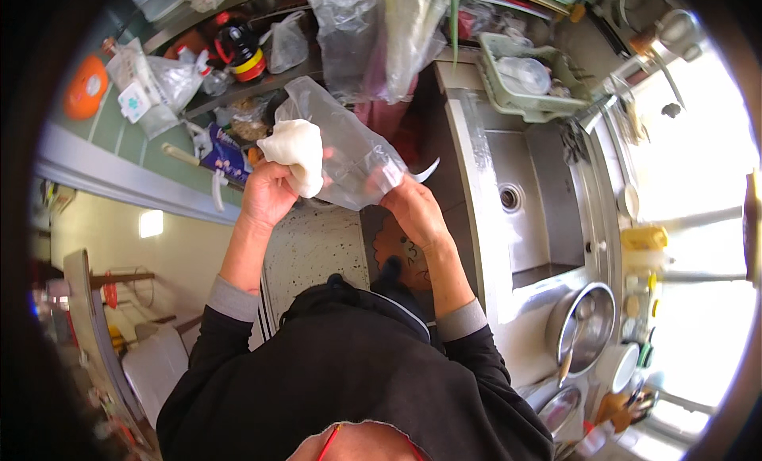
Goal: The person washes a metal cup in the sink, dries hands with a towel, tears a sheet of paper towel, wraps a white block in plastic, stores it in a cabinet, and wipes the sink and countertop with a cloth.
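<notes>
A soft white lump of dough [300, 148] is in my left hand [266, 194], bulging up over the fingers and hanging down on one side. My right hand [415, 208] pinches the edge of a clear plastic bag [348, 142], and some of its fingers show blurred through the film. The bag spreads between my hands, directly beside the dough, with its far end pointing up and left. A curled white strip [430, 171] sticks out near my right hand. Whether the dough touches the bag's inside cannot be told.
To the right is a steel sink [524, 223] with a pale green dish basket [530, 107] at its far end. A steel pot [586, 327] stands on the counter. Shelves ahead carry a dark sauce bottle [243, 50] and several bags. A patterned mat [396, 250] lies on the floor.
</notes>
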A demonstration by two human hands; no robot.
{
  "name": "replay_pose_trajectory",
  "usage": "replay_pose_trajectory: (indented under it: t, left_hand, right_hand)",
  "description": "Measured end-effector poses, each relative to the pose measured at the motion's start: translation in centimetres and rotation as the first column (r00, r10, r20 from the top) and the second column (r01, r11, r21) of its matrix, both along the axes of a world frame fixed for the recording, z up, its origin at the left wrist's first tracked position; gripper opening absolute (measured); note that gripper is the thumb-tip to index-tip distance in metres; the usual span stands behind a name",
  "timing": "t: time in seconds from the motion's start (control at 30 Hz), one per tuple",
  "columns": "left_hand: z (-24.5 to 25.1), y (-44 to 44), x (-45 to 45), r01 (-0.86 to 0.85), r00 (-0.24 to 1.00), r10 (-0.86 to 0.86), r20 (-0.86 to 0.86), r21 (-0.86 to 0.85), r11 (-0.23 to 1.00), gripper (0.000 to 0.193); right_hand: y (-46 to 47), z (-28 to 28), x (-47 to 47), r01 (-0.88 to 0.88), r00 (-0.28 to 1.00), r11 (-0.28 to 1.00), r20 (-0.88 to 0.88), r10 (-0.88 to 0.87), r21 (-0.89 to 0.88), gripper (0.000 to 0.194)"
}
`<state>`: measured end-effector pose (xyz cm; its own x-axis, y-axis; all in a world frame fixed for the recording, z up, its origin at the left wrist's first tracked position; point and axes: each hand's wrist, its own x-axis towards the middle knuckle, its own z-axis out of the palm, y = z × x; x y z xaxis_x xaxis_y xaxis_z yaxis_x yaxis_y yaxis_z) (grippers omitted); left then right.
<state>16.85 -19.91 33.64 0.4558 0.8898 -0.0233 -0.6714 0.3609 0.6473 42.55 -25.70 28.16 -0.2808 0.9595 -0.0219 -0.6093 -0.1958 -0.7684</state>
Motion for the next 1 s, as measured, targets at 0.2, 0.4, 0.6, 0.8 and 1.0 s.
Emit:
replay_pose_trajectory:
  t: [0.2,0.4,0.6,0.8,1.0]
  left_hand:
    - [-3.2,-1.5,-1.6,0.108,0.994,-0.108,-0.002,-0.073,0.991,0.066]
    - [-5.6,-4.7,-1.3,0.231,0.971,-0.24,-0.022,-0.189,0.954,0.061]
    - [-4.0,-7.1,0.7,0.359,0.928,-0.369,-0.053,-0.139,0.923,0.056]
    - [-0.2,-10.3,3.9,0.366,0.924,-0.372,-0.087,-0.079,0.927,0.052]
    - [2.1,-16.9,11.3,0.459,0.886,-0.454,-0.099,0.039,0.888,0.049]
  right_hand:
    - [-7.6,-0.1,-2.9,0.126,0.941,0.981,0.332,-0.071,-0.148,0.051]
    - [-12.3,0.2,-4.6,0.341,0.795,0.94,0.538,-0.281,-0.012,0.061]
    - [-17.0,0.2,-3.9,0.649,0.716,0.756,0.262,-0.647,0.092,0.047]
    - [-22.2,0.5,-0.7,0.55,0.83,0.834,-0.134,-0.541,0.041,0.038]
    - [-31.1,2.7,4.0,0.343,0.756,0.938,0.607,-0.247,-0.046,0.057]
